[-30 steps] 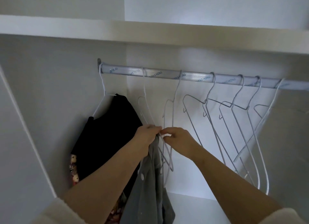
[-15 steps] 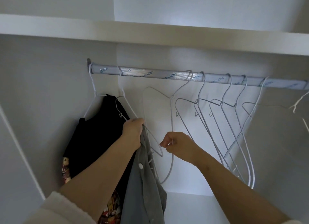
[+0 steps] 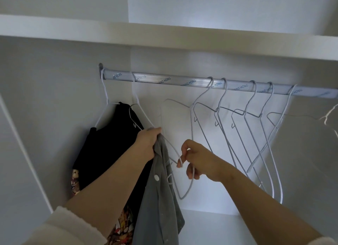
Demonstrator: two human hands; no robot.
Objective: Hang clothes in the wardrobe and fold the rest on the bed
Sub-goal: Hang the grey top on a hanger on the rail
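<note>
Head view, interior of the wardrobe. The metal rail runs across beneath a white shelf and serves as the reference. The grey shirt hangs limp and bunched below the left part of the rail, with one white button showing on its front. Its top edge is gathered in the left hand. Left grip: fingers curled tight round the shirt's upper edge together with the wire of the shirt hanger, whose hook sits over the rail near its left end. One shoulder of that hanger juts out of the fist as bare wire, slanting down and away from the rail. The right hand is below the middle of the rail, just beside the left hand and apart from it. Right grip: narrow, fingers curled on the long wire of an empty hanger that hangs from the middle of the rail. A fingertip lies against the rounded tip of the shirt hanger; whether it also pinches that tip cannot be told. At the far left end of the rail a black garment hangs on its own hanger, just beside the grey shirt, with patterned cloth showing below it. Along the right half of the rail a row of bare hangers hangs tilted and overlapping. A cream sleeve covers the left forearm near the bottom edge.
</note>
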